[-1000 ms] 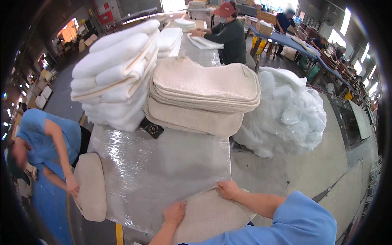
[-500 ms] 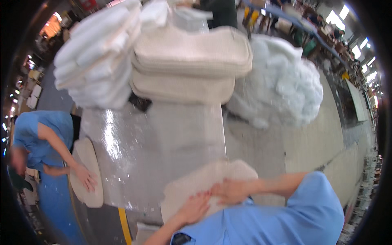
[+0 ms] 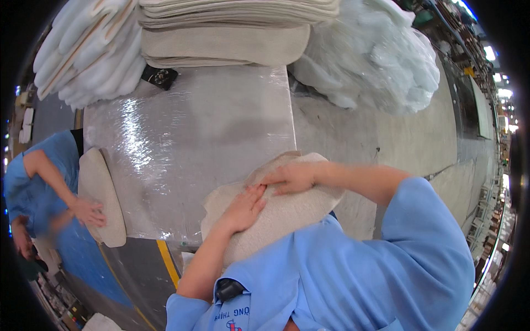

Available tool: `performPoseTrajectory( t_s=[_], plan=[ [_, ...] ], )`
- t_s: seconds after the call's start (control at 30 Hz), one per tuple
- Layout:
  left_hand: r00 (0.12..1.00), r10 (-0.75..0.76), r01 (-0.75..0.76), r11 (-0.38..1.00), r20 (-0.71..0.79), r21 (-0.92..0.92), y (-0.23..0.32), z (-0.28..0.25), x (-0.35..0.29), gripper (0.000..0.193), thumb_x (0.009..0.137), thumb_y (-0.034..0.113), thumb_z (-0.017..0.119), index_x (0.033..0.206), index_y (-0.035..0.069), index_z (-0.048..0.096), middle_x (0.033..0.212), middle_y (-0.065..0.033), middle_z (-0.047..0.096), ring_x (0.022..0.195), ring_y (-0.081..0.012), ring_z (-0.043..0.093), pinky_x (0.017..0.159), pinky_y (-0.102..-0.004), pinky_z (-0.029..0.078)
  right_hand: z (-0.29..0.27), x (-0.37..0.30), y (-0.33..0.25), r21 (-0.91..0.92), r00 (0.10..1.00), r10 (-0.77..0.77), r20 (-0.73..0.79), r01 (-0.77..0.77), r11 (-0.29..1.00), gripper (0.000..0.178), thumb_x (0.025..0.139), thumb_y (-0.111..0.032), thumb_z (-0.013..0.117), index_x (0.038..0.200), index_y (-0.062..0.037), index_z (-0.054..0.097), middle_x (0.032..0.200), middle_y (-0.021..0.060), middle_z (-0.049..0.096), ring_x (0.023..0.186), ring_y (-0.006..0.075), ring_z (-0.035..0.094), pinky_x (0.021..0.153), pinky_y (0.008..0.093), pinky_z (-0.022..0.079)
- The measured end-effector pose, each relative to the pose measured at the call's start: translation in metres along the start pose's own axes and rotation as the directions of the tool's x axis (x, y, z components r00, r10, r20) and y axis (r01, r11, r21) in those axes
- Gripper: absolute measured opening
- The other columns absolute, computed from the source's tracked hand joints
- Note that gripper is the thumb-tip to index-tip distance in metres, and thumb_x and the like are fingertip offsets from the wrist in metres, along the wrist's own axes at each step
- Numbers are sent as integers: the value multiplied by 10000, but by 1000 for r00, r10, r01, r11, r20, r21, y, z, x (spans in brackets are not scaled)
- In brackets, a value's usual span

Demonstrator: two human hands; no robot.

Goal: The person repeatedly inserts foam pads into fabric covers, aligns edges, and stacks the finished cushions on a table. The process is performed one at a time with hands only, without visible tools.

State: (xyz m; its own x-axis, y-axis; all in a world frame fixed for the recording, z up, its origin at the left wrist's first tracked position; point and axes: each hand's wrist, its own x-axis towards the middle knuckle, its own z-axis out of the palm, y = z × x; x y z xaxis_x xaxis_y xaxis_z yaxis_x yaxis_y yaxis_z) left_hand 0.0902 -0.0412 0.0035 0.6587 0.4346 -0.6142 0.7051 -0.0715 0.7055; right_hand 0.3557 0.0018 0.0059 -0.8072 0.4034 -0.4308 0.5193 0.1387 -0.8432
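Note:
A beige fabric piece with rounded ends lies at the near edge of the plastic-covered table, close against my body. My left hand rests flat on its left part, fingers stretched toward the middle. From the right, my right hand lies palm down on the far part of the fabric, fingers spread a little. The fingertips of both hands almost meet. A fold or second layer shows along the fabric's far edge; what lies beneath is hidden.
Across the table's far end stand a stack of beige pieces, a pile of white padding and a bulging clear plastic bag. A small black packet lies by the stack. On the left, a co-worker's hand touches another beige piece.
The head view has tilted downward, so the table and stacks sit higher in the picture. Both my hands stay on the fabric, the right one's fingers now near the left fingertips.

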Motion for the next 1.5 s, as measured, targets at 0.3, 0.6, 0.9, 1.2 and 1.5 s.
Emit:
performPoseTrajectory(
  t_s=[0.3,0.6,0.9,1.2,1.5],
  plan=[
    [974,-56,-31,926,-219,-375,-31,-15,-168,390,1018,178,571,1372,45,666,1488,-126,600,1486,-336,426,1236,-435,283,-23,-128,7,569,799,393,-455,-79,819,329,1025,-239,620,1235,-21,748,1316,137,709,1245,239,635,1075,368,473],
    [457,-452,-538,546,-766,-643,-39,32,-137,403,1063,233,500,988,-79,744,1177,-224,729,1268,-332,601,1136,-459,391,22,-73,17,635,404,491,-772,531,561,558,1079,-413,463,948,31,774,946,143,750,913,224,679,919,341,506],
    [361,-519,-533,567,-775,-628,-24,-19,-119,435,1066,270,511,921,-61,754,1051,-219,752,1023,-282,681,986,-399,482,-42,-35,9,590,286,543,-789,600,541,645,1079,-495,422,871,26,739,846,143,713,825,208,656,810,355,514],
    [360,-609,-581,446,-707,-681,-74,-10,-97,521,1064,341,444,916,-66,734,1014,-220,756,1015,-298,683,1023,-432,459,-17,12,71,586,245,581,-776,622,520,623,1084,-449,395,871,21,744,878,129,746,846,220,676,875,344,506],
    [316,-570,-696,404,-758,-594,-70,5,-92,561,1083,409,388,1003,-39,715,1092,-208,741,1103,-286,652,1044,-433,446,3,24,113,630,195,659,-726,574,524,530,1080,-429,484,1098,48,714,1014,101,716,1004,210,622,994,336,443]
  ],
)
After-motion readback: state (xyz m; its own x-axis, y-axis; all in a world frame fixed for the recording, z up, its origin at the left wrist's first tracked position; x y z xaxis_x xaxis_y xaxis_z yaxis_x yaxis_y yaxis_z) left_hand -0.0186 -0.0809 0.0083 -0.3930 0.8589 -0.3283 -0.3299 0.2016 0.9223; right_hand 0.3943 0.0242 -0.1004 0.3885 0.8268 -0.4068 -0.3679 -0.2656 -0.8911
